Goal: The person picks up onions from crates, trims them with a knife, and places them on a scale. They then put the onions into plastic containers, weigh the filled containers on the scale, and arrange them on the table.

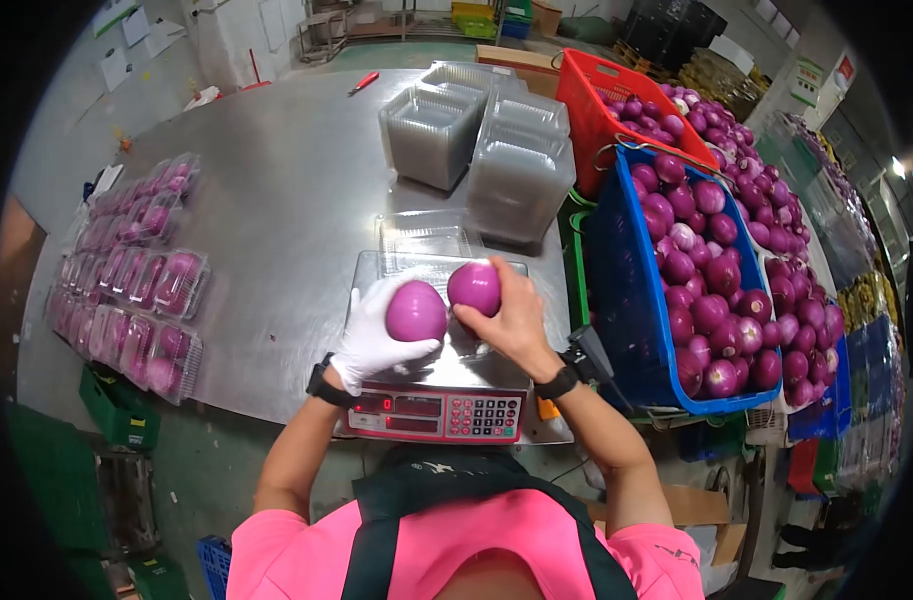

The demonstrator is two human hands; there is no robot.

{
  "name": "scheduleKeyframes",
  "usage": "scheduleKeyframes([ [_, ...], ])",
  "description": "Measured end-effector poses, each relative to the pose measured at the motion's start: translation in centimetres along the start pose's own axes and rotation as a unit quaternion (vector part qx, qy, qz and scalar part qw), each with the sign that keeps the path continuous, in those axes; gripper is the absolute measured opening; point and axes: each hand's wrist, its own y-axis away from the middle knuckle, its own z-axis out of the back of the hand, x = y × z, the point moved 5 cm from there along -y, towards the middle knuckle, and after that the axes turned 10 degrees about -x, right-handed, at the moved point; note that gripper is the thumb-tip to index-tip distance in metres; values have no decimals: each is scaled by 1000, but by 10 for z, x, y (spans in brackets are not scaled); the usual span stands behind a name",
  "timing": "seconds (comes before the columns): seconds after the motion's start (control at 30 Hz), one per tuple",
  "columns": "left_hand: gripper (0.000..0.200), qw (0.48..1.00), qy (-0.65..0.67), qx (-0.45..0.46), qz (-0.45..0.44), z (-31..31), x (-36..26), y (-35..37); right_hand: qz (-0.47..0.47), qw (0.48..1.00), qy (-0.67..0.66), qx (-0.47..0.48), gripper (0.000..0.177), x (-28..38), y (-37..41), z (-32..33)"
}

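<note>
My left hand point(377, 330), in a white glove, is closed round a purple onion point(417, 311) above the scale. In my bare right hand point(517, 315) is a second purple onion point(475, 288), gripped between thumb and fingers. Both onions are held side by side over the metal pan of the digital scale point(437, 412), whose upper display reads 0. An open clear plastic box point(424, 234) lies at the far side of the scale, partly hidden behind my hands and the onions.
Stacks of clear plastic boxes point(522, 180) stand behind the scale. To the right are a blue crate point(667, 350) and a red crate point(617, 80) full of onions. Packed onion boxes point(142, 285) line the table's left side. A red-handled tool point(364, 83) lies at the far edge.
</note>
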Motion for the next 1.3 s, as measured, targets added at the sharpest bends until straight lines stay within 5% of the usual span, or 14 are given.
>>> scheduleKeyframes([
  [0.07,82,991,-130,26,-26,-19,7,8,42,999,21,20,71,-14,7,-22],
  [0.2,81,998,45,-36,-12,-11,15,1,62,996,20,56,71,-35,21,-23],
  [0.27,63,921,306,-127,205,-21,55,-13,30,997,-20,65,67,-55,27,-27],
  [0.33,58,827,429,-35,361,-24,65,-37,-21,992,-111,47,60,-64,31,-28],
  [0.43,60,792,533,-137,264,-17,67,-53,-178,940,-289,-9,48,-83,33,-21],
  [0.5,58,840,513,-11,175,-16,52,-32,-275,874,-399,-19,39,-85,45,-2],
  [0.57,50,978,198,48,-33,-8,22,2,-294,866,-403,22,33,-85,60,-6],
  [0.6,46,975,-127,6,-182,-12,-3,20,-256,893,-366,51,31,-88,70,-15],
  [0.67,46,991,55,-117,20,-23,11,62,-237,924,-269,137,22,-103,87,-37],
  [0.73,40,974,30,-210,85,-32,27,87,-292,877,-349,152,22,-97,89,-34],
  [0.9,25,964,46,-90,247,-24,33,94,-369,797,-426,218,25,-75,82,-23],
  [1.0,22,835,375,-20,402,-43,54,98,-364,788,-460,188,22,-74,75,-35],
  [1.13,22,807,445,-237,308,-5,54,93,-314,788,-477,230,21,-39,72,-49],
  [1.3,22,729,439,-401,340,89,102,95,-282,759,-527,260,29,10,71,-40],
])
